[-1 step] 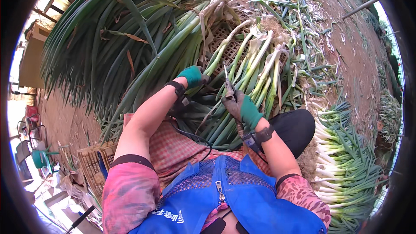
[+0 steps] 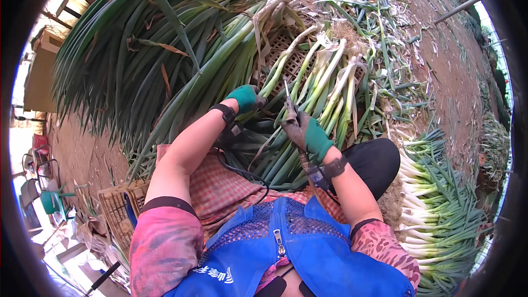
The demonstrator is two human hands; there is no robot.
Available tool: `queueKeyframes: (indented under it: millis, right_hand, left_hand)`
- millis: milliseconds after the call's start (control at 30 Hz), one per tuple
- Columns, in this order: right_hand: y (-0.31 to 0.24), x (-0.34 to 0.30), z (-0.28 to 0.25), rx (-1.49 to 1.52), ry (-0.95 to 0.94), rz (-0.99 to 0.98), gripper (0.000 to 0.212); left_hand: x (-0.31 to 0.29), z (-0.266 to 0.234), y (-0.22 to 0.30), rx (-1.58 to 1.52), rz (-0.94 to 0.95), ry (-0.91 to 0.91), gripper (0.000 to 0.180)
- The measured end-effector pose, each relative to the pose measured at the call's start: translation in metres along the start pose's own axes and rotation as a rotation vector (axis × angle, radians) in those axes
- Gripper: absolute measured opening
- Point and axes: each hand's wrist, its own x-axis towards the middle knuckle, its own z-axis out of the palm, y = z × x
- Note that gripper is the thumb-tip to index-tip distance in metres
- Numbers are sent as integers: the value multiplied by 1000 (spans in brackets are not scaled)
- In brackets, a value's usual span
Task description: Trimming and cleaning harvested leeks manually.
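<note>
My left hand (image 2: pixel 247 99), in a green glove with dark fingers, is closed round the green part of a long scallion stalk (image 2: pixel 281 66). The stalk's pale root end points away from me. My right hand (image 2: pixel 308 136), gloved alike, grips a metal air blow gun (image 2: pixel 291 109). Its thin nozzle points up among the stalks, and a hose runs down along my right wrist. Between and beyond my hands lie several loose scallions (image 2: pixel 329 74) with dry, peeling skins and shaggy roots. They rest partly over a brown plastic crate (image 2: pixel 297 60), their leaves reaching toward my lap.
A large heap of untrimmed scallions (image 2: pixel 143 60) fills the far left. Cleaned white-stemmed scallions (image 2: pixel 426 203) lie in a row at my right. Peelings (image 2: pixel 385 38) litter the ground ahead. Another crate (image 2: pixel 118 209) stands by my left side, with a folding chair (image 2: pixel 47 162) beyond.
</note>
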Motion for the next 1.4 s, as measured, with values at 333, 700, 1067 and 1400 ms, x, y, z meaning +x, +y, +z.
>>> queueKeyframes:
  millis: [333,700,1067,1400]
  right_hand:
    - [15,130,-24,-285,112,1,46]
    - [6,161,-64,-649,2,-167,36]
    - [18,65,-34,-402,17,186,59]
    - [23,36,-25,-198,8,105,50]
  left_hand:
    - [-5,9,-4,-45,24,-89,43]
    - [-11,6,3,-15,38,-92,43]
    - [-14,-43,30,442,170,502,55]
    - [-25,-100,-6,400,-66,330,40]
